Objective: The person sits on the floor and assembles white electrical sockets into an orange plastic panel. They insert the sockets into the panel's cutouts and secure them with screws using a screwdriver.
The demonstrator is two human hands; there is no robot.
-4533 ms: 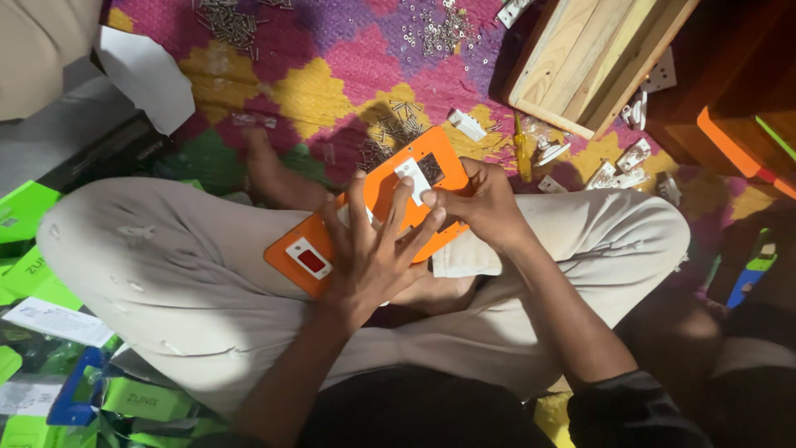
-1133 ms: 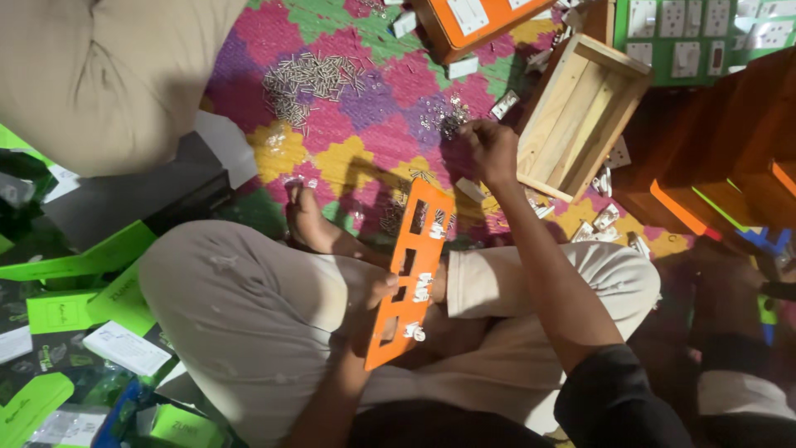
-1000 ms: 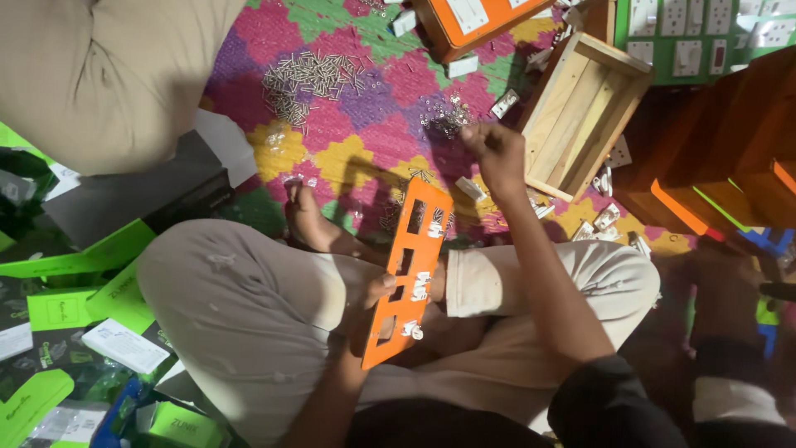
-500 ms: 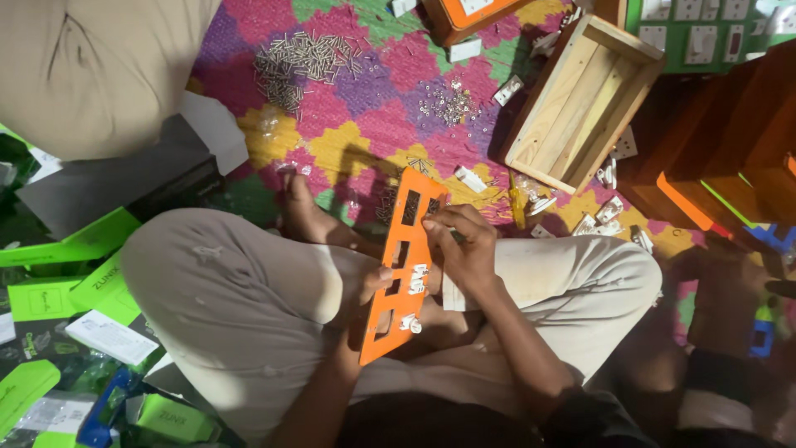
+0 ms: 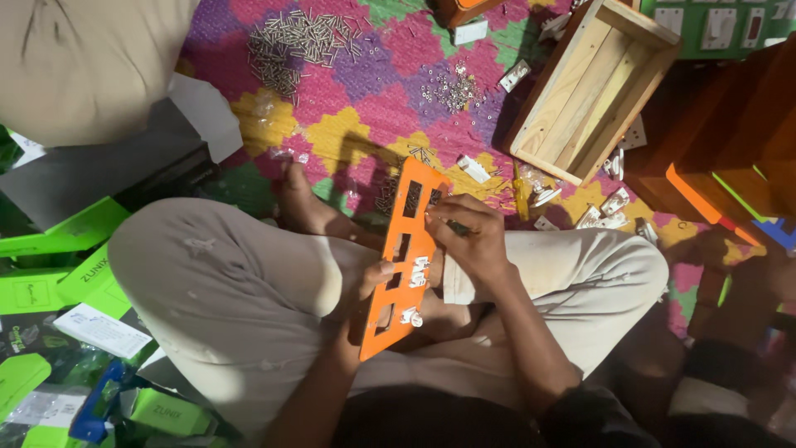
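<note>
Orange plastic plate (image 5: 405, 257) with rectangular cutouts stands on edge over your lap, tilted so open back faces right hand. Left hand (image 5: 365, 294) pinches lower edge, steadying it. Right hand (image 5: 468, 236), fingers pinched narrow on plate's upper part; small part in them, cannot tell. Screw piles (image 5: 303, 41) on patterned mat (image 5: 365, 124), wooden tray (image 5: 593, 87) near right, within reach.

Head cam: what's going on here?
A person sits cross-legged on a colourful mat. The left hand holds an orange cut-out plate on edge over the lap. The right hand pinches at its upper part. Loose screws and a wooden tray lie ahead.
</note>
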